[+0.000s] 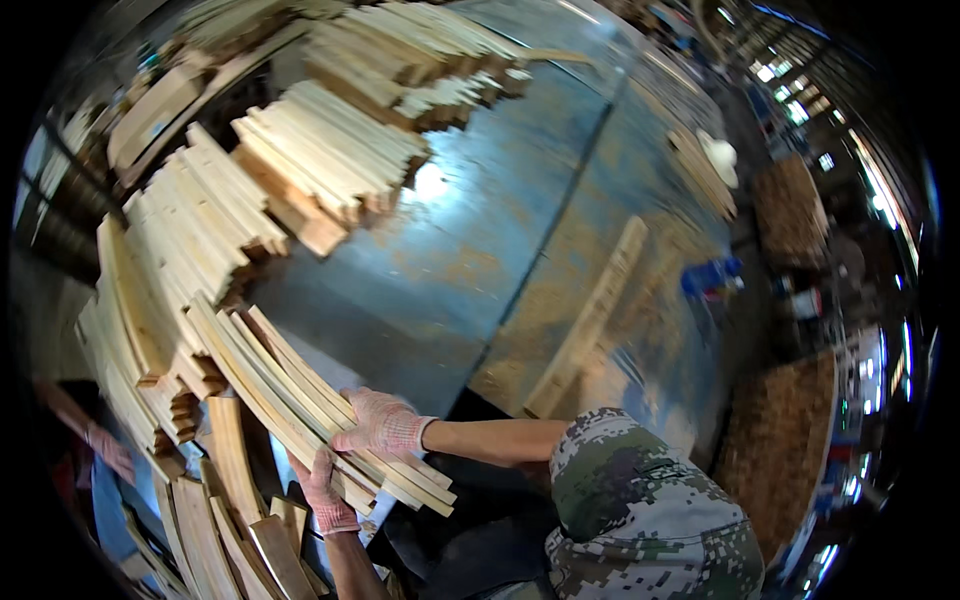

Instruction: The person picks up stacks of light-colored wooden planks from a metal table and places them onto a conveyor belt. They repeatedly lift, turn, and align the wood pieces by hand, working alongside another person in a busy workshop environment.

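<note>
A bundle of several long, pale wooden slats lies slantwise between my hands, its far end against the stacked wood. My right hand, in a pinkish knit glove, is closed over the slats' right side near their close end. Gloved the same way, my left hand grips the bundle from the left and below, its thumb along the edge. The slat ends stick out past both hands toward me and are uneven. Some of my left fingers are hidden under the wood.
Stacked slats run along the table's left and far side. Loose boards lie at lower left, near another person's gloved hand. On the blue table lie a single board, a blue bottle and sawdust.
</note>
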Demonstrator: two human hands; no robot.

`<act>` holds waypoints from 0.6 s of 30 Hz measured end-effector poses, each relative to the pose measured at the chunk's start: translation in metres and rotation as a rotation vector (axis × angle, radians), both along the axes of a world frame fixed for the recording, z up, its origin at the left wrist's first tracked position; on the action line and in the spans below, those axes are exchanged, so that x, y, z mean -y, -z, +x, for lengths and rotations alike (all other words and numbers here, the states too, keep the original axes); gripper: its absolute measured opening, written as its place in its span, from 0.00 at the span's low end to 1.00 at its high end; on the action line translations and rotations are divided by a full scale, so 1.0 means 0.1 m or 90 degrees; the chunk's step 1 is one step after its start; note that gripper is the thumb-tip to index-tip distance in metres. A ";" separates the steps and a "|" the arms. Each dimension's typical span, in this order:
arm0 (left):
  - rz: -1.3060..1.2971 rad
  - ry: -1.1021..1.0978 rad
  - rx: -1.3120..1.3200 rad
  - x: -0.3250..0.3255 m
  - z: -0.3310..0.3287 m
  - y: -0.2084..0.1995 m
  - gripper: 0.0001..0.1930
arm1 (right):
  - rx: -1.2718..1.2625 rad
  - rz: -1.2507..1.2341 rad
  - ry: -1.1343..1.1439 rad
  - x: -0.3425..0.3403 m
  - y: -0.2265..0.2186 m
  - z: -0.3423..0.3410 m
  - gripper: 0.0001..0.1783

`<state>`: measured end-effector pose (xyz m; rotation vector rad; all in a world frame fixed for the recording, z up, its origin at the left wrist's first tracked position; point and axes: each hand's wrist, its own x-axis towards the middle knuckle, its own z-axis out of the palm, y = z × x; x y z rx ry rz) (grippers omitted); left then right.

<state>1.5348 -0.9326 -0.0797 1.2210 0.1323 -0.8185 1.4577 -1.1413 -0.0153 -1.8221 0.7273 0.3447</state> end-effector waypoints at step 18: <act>-0.041 0.501 0.048 2.17 -3.54 -0.38 0.55 | 0.119 -0.124 0.532 0.76 -0.04 -4.67 0.47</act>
